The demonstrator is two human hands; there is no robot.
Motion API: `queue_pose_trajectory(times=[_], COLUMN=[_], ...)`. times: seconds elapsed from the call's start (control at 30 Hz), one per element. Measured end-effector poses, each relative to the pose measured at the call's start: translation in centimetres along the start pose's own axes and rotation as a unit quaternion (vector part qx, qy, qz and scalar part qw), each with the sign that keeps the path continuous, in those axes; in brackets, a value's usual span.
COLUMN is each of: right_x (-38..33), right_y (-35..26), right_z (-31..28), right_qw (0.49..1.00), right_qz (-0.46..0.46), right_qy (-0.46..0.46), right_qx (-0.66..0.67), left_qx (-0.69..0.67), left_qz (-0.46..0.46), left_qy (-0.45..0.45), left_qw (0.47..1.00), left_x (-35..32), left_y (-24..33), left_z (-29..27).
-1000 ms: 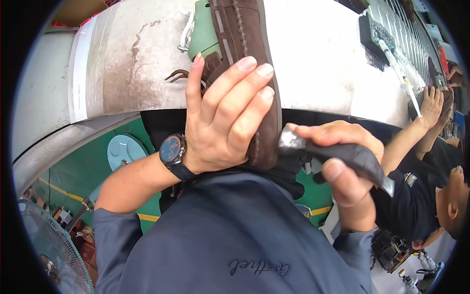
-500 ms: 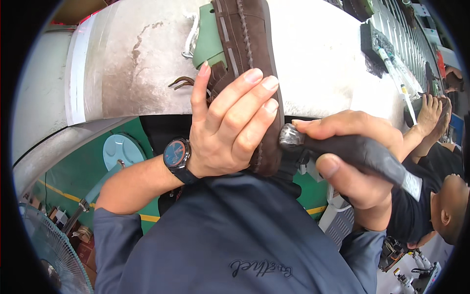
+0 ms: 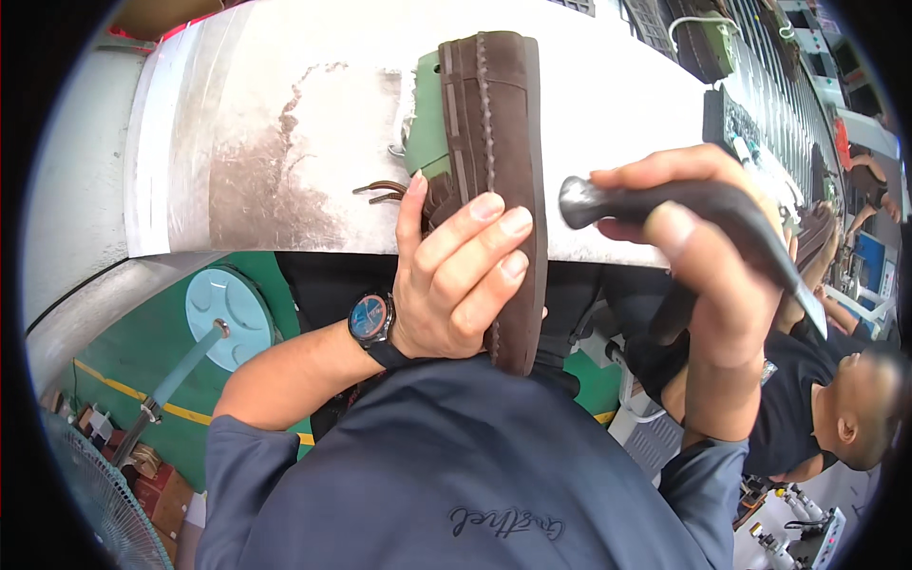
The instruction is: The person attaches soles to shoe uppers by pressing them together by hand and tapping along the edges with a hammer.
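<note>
Plainly, the left hand (image 3: 456, 280) clamps the brown moccasin (image 3: 499, 180) on its green last (image 3: 427, 119), fingers pressed over the upper, heel end against the person's lap, toe over the white workbench (image 3: 237, 142); the right hand (image 3: 708, 256) is wrapped tight around a dark hammer-like tool (image 3: 684, 214), its rounded head just beside the sole edge; a glancing blow could strike the left fingertips (image 3: 503, 223), or the shoe could twist loose.

White worn workbench (image 3: 247, 142), floor fan (image 3: 90, 508), seated co-worker (image 3: 817, 408)
</note>
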State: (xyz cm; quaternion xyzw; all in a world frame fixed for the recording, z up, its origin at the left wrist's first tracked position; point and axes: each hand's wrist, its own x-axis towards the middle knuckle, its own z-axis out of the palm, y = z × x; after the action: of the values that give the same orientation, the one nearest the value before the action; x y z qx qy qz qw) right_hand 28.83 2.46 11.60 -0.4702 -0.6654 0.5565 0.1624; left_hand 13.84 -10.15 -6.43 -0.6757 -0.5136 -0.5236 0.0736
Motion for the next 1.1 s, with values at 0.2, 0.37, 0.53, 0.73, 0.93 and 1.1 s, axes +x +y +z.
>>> queue_pose_trajectory(times=[0.2, 0.37, 0.53, 0.73, 0.93, 1.1], right_x=[1.5, 2.9, 4.1, 5.1, 8.2, 8.0], right_y=[0.3, 0.0, 0.1, -1.4, -6.4, -4.6], right_z=[1.1, 2.5, 1.4, 1.9, 1.9, 1.6], right_qw=[0.998, 0.992, 0.993, 0.993, 0.964, 0.968], right_qz=[-0.040, -0.073, -0.085, -0.074, 0.019, 0.000], right_qy=[-0.004, 0.060, 0.021, 0.034, -0.061, -0.041], right_qx=[-0.057, -0.087, -0.081, -0.087, -0.259, -0.247], left_qx=[-0.038, -0.039, -0.023, -0.060, -0.064, -0.056], left_qz=[-0.058, -0.061, -0.014, -0.081, -0.069, -0.076], left_qy=[0.051, 0.067, 0.031, 0.068, 0.060, 0.055], left_qw=[0.996, 0.995, 0.999, 0.993, 0.994, 0.994], left_x=[-0.1, -0.6, -1.0, -0.5, -0.6, -0.9], left_y=[0.8, 0.3, -0.2, 0.7, 0.5, 0.1], left_z=[0.6, 1.2, 1.0, 1.4, 1.1, 1.1])
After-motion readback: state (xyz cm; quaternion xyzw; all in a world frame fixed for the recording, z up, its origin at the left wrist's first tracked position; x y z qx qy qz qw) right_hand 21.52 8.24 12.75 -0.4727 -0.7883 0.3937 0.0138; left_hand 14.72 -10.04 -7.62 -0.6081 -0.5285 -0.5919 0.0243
